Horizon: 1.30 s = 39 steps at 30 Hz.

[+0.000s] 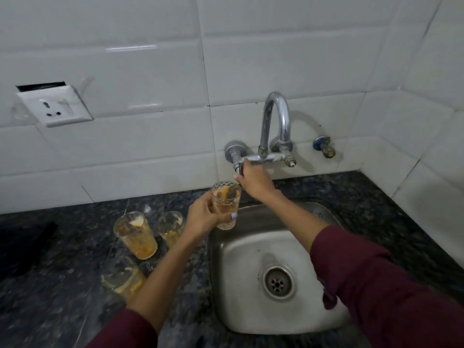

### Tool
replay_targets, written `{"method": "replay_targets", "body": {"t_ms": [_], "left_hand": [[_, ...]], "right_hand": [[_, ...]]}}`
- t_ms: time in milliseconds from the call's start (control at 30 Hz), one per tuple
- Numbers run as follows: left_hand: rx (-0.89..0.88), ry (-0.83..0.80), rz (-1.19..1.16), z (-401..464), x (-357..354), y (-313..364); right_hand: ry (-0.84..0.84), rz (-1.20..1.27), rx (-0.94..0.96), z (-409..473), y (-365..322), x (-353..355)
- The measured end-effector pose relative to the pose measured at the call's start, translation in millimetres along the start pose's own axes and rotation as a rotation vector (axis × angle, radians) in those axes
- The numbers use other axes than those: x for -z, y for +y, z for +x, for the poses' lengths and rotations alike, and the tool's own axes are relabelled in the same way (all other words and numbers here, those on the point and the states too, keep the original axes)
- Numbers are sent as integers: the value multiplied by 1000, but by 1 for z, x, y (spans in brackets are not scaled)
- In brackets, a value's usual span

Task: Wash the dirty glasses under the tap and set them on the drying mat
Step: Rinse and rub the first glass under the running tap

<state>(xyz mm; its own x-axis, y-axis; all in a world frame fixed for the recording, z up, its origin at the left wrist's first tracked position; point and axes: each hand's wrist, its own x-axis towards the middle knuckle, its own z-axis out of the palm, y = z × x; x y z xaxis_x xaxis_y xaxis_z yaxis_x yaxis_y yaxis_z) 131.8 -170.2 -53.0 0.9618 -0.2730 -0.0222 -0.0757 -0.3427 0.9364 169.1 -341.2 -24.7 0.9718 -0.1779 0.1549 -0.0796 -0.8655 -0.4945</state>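
My left hand (200,217) grips a dirty patterned glass (226,204) with orange residue, held upright above the sink's far left edge. My right hand (253,179) is wrapped around the left handle of the chrome wall tap (275,121). No water is seen running. Three more dirty glasses stand on the dark granite counter to the left of the sink: a tall one (135,234), a smaller one (170,227) partly behind my left wrist, and a blurred one (120,276) nearest me.
The steel sink (251,310) with its drain (277,282) lies below the tap. A dark cloth or mat (22,247) lies at the counter's left edge. A wall socket (55,105) sits on the white tiles at left. A small valve (325,146) projects right of the tap.
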Motion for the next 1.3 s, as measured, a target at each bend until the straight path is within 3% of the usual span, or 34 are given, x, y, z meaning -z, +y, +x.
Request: {"method": "replay_targets", "body": {"t_ms": [100, 300, 500, 633, 733, 833, 900, 1033, 1100, 1300], "left_hand": [[35, 9, -35, -4, 5, -5], [78, 11, -43, -6, 8, -10], [92, -51, -159, -7, -7, -11], [45, -115, -134, -8, -26, -12], [43, -199, -115, -4, -42, -12], [23, -266, -70, 3, -58, -7], [-3, -310, -64, 7, -69, -2], [-37, -350, -137, 11, -81, 8], [-24, -321, -200, 13, -80, 8], [222, 90, -830, 8, -103, 11]], "right_hand": [[109, -186, 45, 11, 2, -14], [145, -286, 194, 16, 11, -22], [3, 106, 100, -43, 18, -9], [-40, 239, -30, -115, 48, 0], [155, 307, -39, -144, 70, 19], [345, 278, 145, -150, 78, 47], [256, 232, 232, -143, 79, 61], [-149, -2, 305, -118, 80, 63], [-187, 92, 273, -109, 78, 61], [70, 523, -104, -92, 50, 45]]}}
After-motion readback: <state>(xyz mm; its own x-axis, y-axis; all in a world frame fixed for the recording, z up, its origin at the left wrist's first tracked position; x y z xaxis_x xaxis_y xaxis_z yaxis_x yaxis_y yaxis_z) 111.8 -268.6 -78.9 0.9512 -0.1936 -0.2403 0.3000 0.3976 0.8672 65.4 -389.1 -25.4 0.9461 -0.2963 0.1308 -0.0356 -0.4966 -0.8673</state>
